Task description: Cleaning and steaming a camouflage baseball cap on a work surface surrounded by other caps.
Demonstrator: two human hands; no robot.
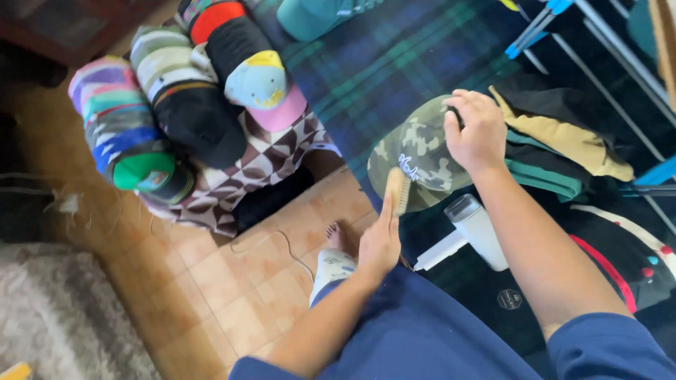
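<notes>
The right hand (481,134) grips the camouflage cap (422,151) by its crown. The left hand (380,243) fingers hold a wooden brush (397,190), long axis upright, touching the cap's front just beyond them.

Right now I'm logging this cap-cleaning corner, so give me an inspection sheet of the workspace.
Surface: dark blue-green plaid cloth.
Job's things: camouflage cap; wooden-handled brush against its brim.
Clutter: white spray bottle, folded clothes, stacked colourful caps on a brown-and-white checked cover.
Grippers: right hand grips the cap; left hand holds the brush.
Cables: thin cord on the floor.
Surroundings: tan floor tiles, grey rug, metal rack.
</notes>
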